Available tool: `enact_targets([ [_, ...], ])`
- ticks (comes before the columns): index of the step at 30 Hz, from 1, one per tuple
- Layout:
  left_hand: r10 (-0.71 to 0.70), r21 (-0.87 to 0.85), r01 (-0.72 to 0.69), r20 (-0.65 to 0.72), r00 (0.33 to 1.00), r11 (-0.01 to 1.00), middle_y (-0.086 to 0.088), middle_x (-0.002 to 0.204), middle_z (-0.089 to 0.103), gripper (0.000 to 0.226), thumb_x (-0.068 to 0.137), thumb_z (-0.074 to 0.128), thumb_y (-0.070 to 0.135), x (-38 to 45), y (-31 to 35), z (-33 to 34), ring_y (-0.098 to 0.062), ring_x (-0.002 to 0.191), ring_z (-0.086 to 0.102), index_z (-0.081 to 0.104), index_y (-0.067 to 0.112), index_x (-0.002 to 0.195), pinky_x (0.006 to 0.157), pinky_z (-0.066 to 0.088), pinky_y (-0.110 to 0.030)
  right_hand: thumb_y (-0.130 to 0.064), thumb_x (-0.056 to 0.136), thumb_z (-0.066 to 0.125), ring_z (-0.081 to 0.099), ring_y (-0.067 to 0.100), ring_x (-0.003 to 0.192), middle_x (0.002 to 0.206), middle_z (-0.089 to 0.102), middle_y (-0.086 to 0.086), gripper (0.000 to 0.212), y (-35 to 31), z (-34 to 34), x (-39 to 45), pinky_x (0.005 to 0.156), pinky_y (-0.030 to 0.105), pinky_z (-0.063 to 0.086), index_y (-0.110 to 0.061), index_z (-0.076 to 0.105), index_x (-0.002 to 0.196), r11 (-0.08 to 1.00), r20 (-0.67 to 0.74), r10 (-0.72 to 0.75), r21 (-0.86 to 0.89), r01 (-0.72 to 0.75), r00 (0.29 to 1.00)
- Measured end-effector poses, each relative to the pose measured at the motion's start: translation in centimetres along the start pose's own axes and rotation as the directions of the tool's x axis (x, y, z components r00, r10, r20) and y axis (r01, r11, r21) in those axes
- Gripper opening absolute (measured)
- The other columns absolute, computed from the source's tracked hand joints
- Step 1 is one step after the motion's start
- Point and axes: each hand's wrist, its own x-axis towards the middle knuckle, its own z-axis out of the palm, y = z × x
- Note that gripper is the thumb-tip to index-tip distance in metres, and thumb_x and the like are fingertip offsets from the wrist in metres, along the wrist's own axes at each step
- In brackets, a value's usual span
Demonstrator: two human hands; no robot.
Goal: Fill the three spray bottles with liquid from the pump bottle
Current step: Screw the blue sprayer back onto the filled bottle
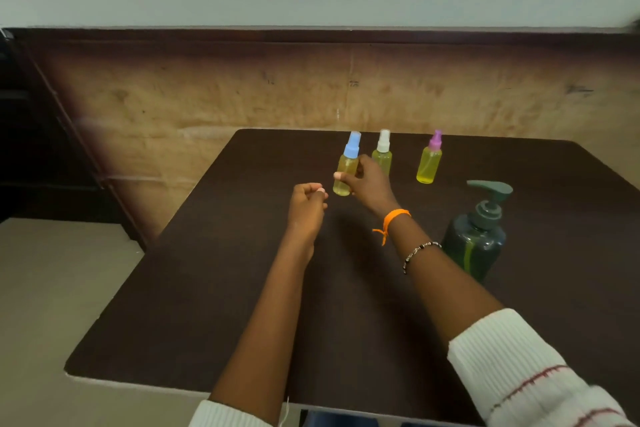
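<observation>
Three spray bottles in a row near the table's (194, 305) far edge, centre frame, all capped and yellow with liquid, so filling looks done. Right hand (367, 184) wrapped around the blue-capped spray bottle (344, 172), apparently setting it into line beside the white-capped bottle (382, 154) and the pink-capped bottle (429, 163). Left hand (306, 206) loosely curled, holding nothing. Pump bottle (476, 239) parked right of centre, clear of the row.

No text, label, brand or number can be read anywhere: the three spray bottles (384, 159), the pump bottle (476, 239) and the table (242, 288) bear no legible marking
</observation>
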Motion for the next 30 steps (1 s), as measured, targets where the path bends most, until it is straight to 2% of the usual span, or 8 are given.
enact_targets([
  [5, 0.017, 0.044, -0.016, -0.011, 1.0, 0.999, 0.004, 0.093, 0.057, 0.011, 0.096, 0.044, 0.015, 3.3, 0.6, -0.2, -0.008, 0.085, 0.055, 0.051, 0.019, 0.104, 0.074, 0.046, -0.02, -0.019, 0.08, 0.075, 0.058, 0.031, 0.094, 0.1, 0.061, 0.018, 0.032, 1.6, 2.4, 4.7, 0.077, 0.036, 0.042, 0.0, 0.059, 0.1, 0.992, -0.073, -0.022, -0.127, 0.012, 0.997],
  [11, -0.011, -0.012, 0.01, -0.026, 1.0, 1.0, 0.001, 0.093, 0.059, 0.01, 0.095, 0.046, 0.013, 5.6, 0.6, -0.1, -0.009, 0.083, 0.055, 0.053, 0.017, 0.102, 0.074, 0.046, -0.02, -0.02, 0.081, 0.074, 0.054, 0.034, 0.1, 0.106, 0.056, 0.019, 0.037, 2.7, 3.6, 6.8, 0.075, 0.034, 0.036, 0.001, 0.055, 0.105, 0.955, -0.027, -0.05, -0.295, 0.04, 0.998],
  [17, -0.054, -0.022, 0.053, -0.033, 0.998, 0.998, 0.003, 0.095, 0.059, 0.017, 0.096, 0.046, 0.014, 5.8, 0.0, -0.1, -0.01, 0.091, 0.056, 0.054, 0.015, 0.111, 0.079, 0.046, -0.019, -0.025, 0.082, 0.073, 0.053, 0.033, 0.101, 0.108, 0.054, 0.018, 0.04, 3.3, 4.5, 6.8, 0.076, 0.034, 0.038, 0.001, 0.054, 0.106, 0.945, -0.037, -0.055, -0.325, 0.04, 0.998],
  [22, -0.07, -0.077, 0.07, 0.007, 0.998, 0.995, 0.001, 0.097, 0.06, 0.016, 0.096, 0.046, 0.014, 4.9, 0.1, 0.2, -0.013, 0.096, 0.058, 0.055, 0.014, 0.11, 0.084, 0.048, -0.023, -0.02, 0.083, 0.072, 0.053, 0.031, 0.107, 0.119, 0.051, 0.016, 0.046, 2.6, 4.1, 5.5, 0.085, 0.036, 0.041, -0.002, 0.049, 0.118, 0.923, -0.045, -0.079, -0.382, 0.056, 0.996],
  [26, -0.033, -0.13, 0.037, 0.032, 0.999, 0.991, 0.0, 0.097, 0.06, 0.013, 0.095, 0.047, 0.012, 3.1, 0.7, 0.6, -0.01, 0.09, 0.058, 0.056, 0.015, 0.104, 0.081, 0.049, -0.021, -0.008, 0.087, 0.063, 0.053, 0.032, 0.107, 0.117, 0.051, 0.016, 0.035, 1.7, 2.6, 2.8, 0.085, 0.037, 0.044, -0.003, 0.049, 0.119, 0.867, -0.048, -0.15, -0.486, 0.109, 0.987],
  [30, 0.001, -0.166, 0.006, 0.04, 0.999, 0.986, -0.003, 0.095, 0.062, 0.013, 0.095, 0.048, 0.01, 0.4, 0.8, 1.0, -0.009, 0.085, 0.059, 0.057, 0.018, 0.096, 0.074, 0.048, -0.019, -0.008, 0.089, 0.06, 0.051, 0.031, 0.111, 0.121, 0.051, 0.015, 0.031, 0.1, -0.2, -2.5, 0.086, 0.038, 0.043, -0.004, 0.052, 0.118, 0.828, -0.043, -0.215, -0.538, 0.159, 0.976],
])
